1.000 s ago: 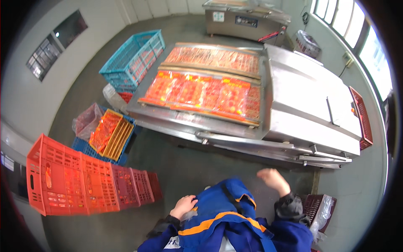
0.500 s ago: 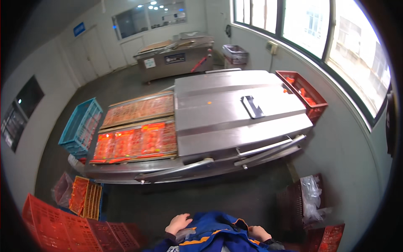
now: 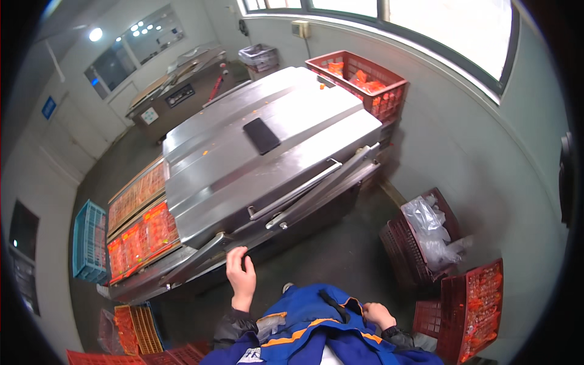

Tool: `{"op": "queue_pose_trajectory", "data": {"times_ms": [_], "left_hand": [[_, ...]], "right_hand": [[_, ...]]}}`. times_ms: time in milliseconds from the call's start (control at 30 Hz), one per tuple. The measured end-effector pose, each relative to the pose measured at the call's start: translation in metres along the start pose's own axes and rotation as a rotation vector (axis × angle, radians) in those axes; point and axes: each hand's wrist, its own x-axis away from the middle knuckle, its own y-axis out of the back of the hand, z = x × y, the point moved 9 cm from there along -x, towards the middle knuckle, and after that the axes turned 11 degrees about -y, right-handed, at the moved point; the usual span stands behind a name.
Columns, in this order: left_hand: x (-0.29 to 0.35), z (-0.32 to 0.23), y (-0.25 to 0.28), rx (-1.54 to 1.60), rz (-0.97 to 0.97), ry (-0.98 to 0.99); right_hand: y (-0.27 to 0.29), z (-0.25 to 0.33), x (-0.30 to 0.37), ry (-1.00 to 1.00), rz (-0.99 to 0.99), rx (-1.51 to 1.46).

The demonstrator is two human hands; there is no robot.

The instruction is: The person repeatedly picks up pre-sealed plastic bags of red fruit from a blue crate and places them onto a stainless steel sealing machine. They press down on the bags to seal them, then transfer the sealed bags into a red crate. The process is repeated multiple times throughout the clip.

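My left hand (image 3: 241, 277) is raised just off the front side of a large steel machine, below its side lever (image 3: 210, 252). The fingers are stretched out, the thumb stands apart, and the palm holds nothing. My right hand (image 3: 378, 315) is low by the side of my blue apron (image 3: 316, 304), fingers curled in against the cloth; whatever may be in them is hidden. Ahead is the machine's broad steel lid (image 3: 213, 176), with a dark phone (image 3: 261, 135) lying on it. Left of the lid, flat clear packs with orange-red contents (image 3: 143, 240) lie in rows on the machine's bed.
A red crate (image 3: 389, 100) of orange packs stands behind the machine by the window. Dark red crates (image 3: 404, 255) with clear plastic bags are at right, near another crate of packs (image 3: 480, 310). A blue crate (image 3: 89, 243) and a yellow basket (image 3: 145, 328) stand at left.
My view has swung to the right, and the machine appears closer. My left hand has risen from beside the apron toward the machine's front. The right hand stays by the apron.
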Motion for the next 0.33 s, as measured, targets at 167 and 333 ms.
{"op": "queue_pose_trajectory", "data": {"times_ms": [167, 333], "left_hand": [[-0.058, -0.002, -0.035, -0.118, -0.011, -0.138], [-0.077, 0.054, -0.117, -0.049, 0.294, 0.065]], "right_hand": [[0.059, 0.004, 0.004, 0.023, -0.262, -0.215], [0.092, -0.004, 0.003, -0.028, -0.348, -0.295]]}}
